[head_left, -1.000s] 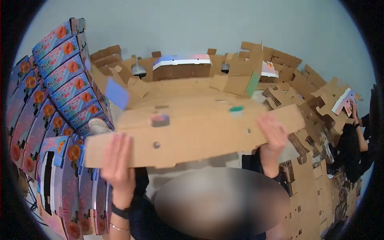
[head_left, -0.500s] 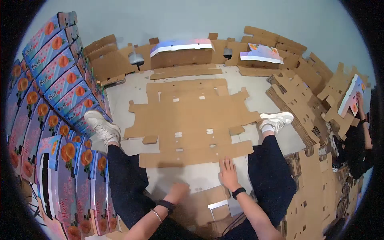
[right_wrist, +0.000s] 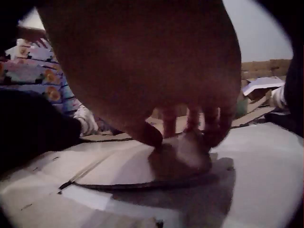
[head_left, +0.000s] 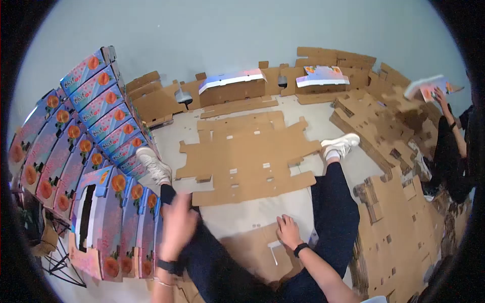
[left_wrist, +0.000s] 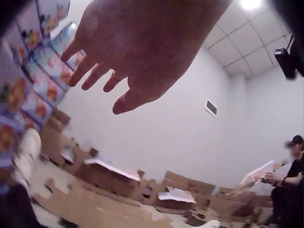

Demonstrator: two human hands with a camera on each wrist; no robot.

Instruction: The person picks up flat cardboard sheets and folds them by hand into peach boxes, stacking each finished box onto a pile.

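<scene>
Pinching the far edge of the small cardboard piece [head_left: 252,255] on the floor between the legs at 6 o'clock, right hand [head_left: 288,231] has its fingers curled, left hand [head_left: 178,227] hangs spread and empty at 8 o'clock, so pickup looks just begun and next probably needs a second grip.

Printed fruit boxes [head_left: 96,111] stand stacked in leaning rows at the left. A large flat cardboard blank [head_left: 247,156] lies unfolded on the pale floor [head_left: 252,212], mid-room. Part-folded boxes [head_left: 232,83] line the foot of the grey wall [head_left: 227,30]. Heaps of flat blanks [head_left: 394,197] fill the right side, where a second person [head_left: 449,151] in black holds a printed box [head_left: 429,86].
</scene>
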